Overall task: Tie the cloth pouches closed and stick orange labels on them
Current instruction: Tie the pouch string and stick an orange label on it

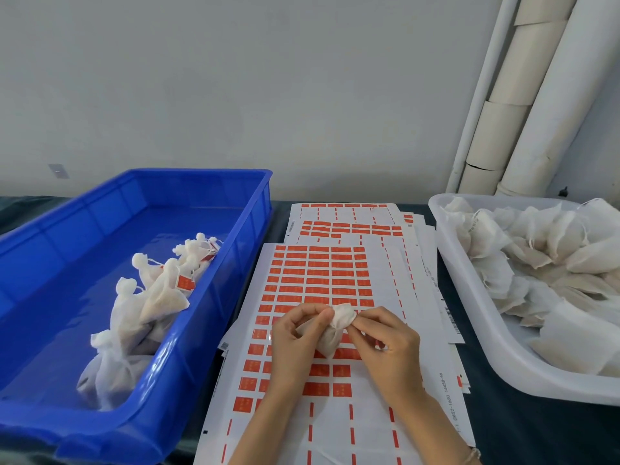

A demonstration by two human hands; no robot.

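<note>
One cloth pouch (330,340) is held at the lower centre of the frame, just above the sheet of orange labels (315,273) spread on the tabletop (523,431). Its long axis runs nearly upright, gathered neck uppermost. The neck is pinched from the left by the curled fingers of the left hand (292,340) and from the right by those of the right hand (389,347). Both hands are equally near, and the tying is judged to be unfinished.

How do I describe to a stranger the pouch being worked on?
Find the sheet of orange labels between the blue crate and the white tray. Above it, the left hand and right hand hold one cloth pouch; unlike the others, it lies in neither container.
</note>
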